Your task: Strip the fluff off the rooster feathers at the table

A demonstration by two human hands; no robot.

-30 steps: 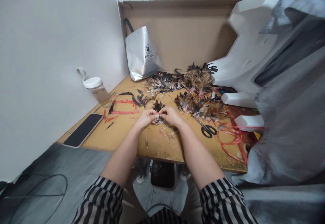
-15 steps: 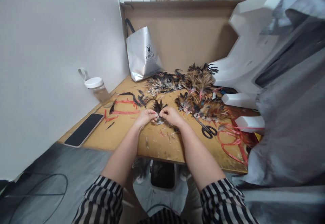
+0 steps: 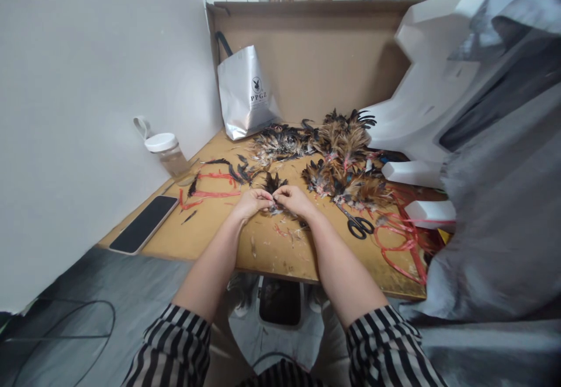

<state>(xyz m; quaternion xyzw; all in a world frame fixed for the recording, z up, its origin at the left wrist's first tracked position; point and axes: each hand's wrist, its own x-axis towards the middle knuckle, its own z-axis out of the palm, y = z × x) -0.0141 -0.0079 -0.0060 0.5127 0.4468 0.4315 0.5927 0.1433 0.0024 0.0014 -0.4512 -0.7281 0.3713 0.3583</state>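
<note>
The person's left hand (image 3: 254, 203) is mostly closed, thumb and fingertips brought together at the base of a small dark feather bunch (image 3: 273, 183). The right hand (image 3: 293, 200) meets it from the other side, its fingers curled in and its thumb and forefinger pinched at the same base. The bunch is near the middle of the wooden table (image 3: 280, 261), its dark tips fanning out beyond the fingers, with loose feather scraps just beside the hands. Its lower end is mostly covered by the fingertips, and whether any tie is wrapped there cannot be told. Brown feather bunches (image 3: 346, 185) lie to the right, the scissors (image 3: 360, 227) just below them, blades partly hidden under the feathers. Red strips (image 3: 217, 194) lie to the left. At the right edge, grey cloth (image 3: 504, 211) is cut off by the frame.
</note>
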